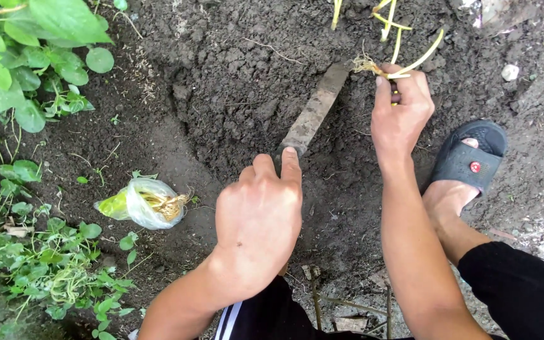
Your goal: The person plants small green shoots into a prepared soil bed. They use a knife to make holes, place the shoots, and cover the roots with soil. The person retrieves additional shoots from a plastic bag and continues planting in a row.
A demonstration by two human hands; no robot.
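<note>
Dark shorts (pixel 253 321) with a white stripe sit closest, at the bottom between the two forearms. Far out to the left of the left hand (pixel 258 220) grow green leafy weeds (pixel 26 75), and between them and that hand lies a clear plastic bag (pixel 143 203) on the dirt, with more pale rooted stems inside.

That left hand is closed around the handle of a long flat blade (pixel 315 110), forefinger laid along it; the blade runs up and away from the knuckles, its tip sunk in loose dark soil (pixel 234 75). Just right of the blade tip, the right hand (pixel 401 110) pinches a thin yellow seedling (pixel 379 68) between thumb and fingers, its roots next to the tip and its stem trailing off to the right.

By the look of it, the step in hand is opening a slot in the soil for this seedling. Setting it would call for the blade to hold the gap open while the roots go down beside the tip.

Above the right hand, other yellow stems (pixel 388 22) stand close by, so room is tight there. Right of the wrist a foot in a black sandal (pixel 467 157) limits that side; open dirt lies left of the blade
</note>
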